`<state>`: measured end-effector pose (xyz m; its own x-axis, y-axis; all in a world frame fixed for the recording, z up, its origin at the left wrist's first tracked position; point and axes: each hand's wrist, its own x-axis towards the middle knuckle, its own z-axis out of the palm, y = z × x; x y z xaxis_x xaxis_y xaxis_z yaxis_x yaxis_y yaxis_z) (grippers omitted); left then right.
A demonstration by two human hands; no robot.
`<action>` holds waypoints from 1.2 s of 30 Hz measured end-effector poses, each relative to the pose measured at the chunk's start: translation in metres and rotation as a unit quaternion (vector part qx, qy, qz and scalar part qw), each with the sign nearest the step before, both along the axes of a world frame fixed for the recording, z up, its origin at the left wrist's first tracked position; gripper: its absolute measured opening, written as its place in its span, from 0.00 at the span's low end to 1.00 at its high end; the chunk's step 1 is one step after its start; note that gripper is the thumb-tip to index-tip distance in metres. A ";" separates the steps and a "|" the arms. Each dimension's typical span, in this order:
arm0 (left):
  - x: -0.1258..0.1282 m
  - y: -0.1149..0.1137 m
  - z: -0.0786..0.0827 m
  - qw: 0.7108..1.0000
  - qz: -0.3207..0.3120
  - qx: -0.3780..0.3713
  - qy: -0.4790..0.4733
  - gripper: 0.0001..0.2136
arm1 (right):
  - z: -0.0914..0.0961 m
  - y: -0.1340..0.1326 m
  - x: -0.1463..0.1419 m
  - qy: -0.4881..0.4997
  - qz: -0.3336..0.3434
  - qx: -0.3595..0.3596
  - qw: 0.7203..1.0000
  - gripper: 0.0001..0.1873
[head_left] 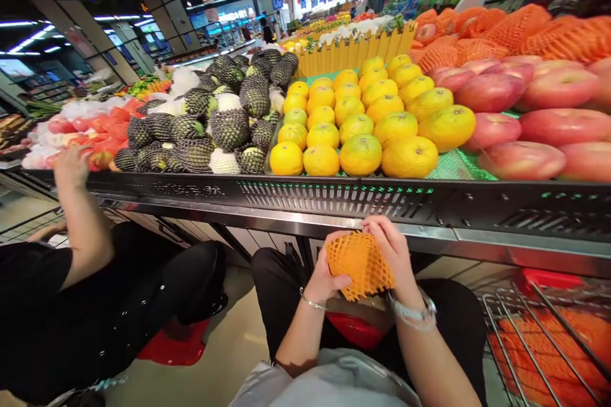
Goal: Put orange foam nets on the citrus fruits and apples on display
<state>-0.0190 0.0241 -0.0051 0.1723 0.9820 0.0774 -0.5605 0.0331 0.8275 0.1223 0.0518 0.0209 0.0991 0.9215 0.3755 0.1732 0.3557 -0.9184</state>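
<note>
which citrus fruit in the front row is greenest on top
The third citrus fruit from the left in that row: green spreads over its top, while the other three look mostly yellow.

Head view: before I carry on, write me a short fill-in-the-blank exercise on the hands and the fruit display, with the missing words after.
The left hand and right hand are both on a net sleeve coloured ____.
The yellow citrus fruit lies between the reddish fruit and the fruit mostly in ____ netting.
The wider wristband is on the ____ wrist.

Missing words: orange; black; right.
</note>
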 end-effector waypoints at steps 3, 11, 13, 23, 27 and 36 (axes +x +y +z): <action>-0.005 0.001 0.003 0.998 0.035 0.050 0.014 0.39 | 0.015 0.008 0.026 0.113 -0.062 0.026 0.991 0.14; 0.005 0.021 -0.011 0.983 0.180 -0.043 -0.014 0.41 | -0.019 0.003 0.042 0.237 -0.105 0.020 0.966 0.16; 0.009 0.018 -0.011 0.987 0.146 0.059 0.034 0.39 | -0.034 0.008 0.033 0.236 -0.030 -0.045 0.970 0.22; -0.016 0.012 0.011 0.866 -0.114 0.236 0.425 0.40 | -0.054 -0.015 0.040 0.121 0.331 -0.191 0.916 0.45; -0.006 0.013 -0.003 0.863 -0.107 0.208 0.447 0.48 | -0.081 -0.011 0.028 0.133 0.242 -0.212 0.937 0.42; 0.003 0.009 -0.002 0.953 0.020 0.181 0.243 0.37 | -0.088 -0.015 0.015 0.181 0.174 -0.210 0.945 0.38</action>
